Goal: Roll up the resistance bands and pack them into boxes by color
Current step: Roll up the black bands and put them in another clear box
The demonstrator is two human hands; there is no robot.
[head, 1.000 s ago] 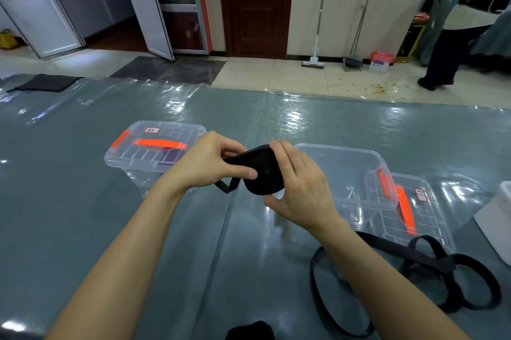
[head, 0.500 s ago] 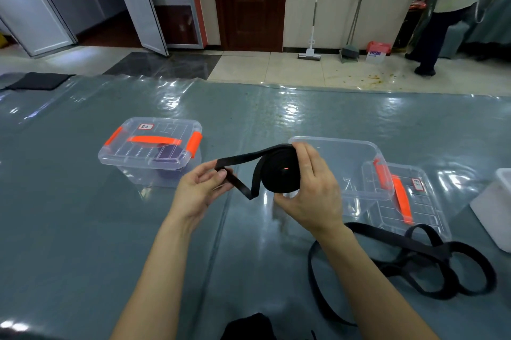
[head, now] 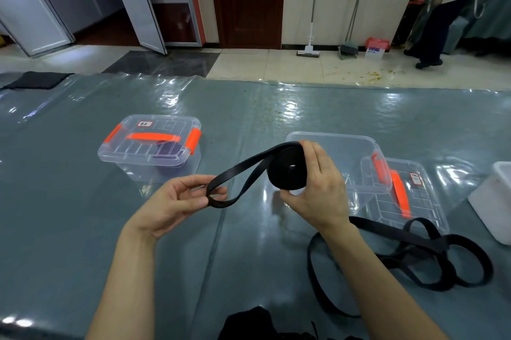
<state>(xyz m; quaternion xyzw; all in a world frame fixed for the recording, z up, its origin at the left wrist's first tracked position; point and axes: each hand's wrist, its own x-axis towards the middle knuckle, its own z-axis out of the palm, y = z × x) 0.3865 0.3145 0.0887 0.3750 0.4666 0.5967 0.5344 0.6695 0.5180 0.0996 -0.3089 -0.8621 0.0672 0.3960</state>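
Here, roll point(head: 287, 171) between right fingers point(head: 318, 158), tail point(head: 243, 166) round left fingers point(head: 190, 182)

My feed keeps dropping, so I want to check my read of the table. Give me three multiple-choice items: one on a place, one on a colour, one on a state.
1. Where does the lidded box stand?
A. left of both hands
B. right of both hands
C. on the floor

2. What colour is the band in the hands?
A. purple
B. orange
C. black

3. The clear box by the right hand is:
A. latched shut
B. open, lid off
C. upside down

Answers:
1 A: it sits beyond the left hand and further left.
2 C: it is black along its whole length.
3 B: its top is bare, and its lid lies beside it.
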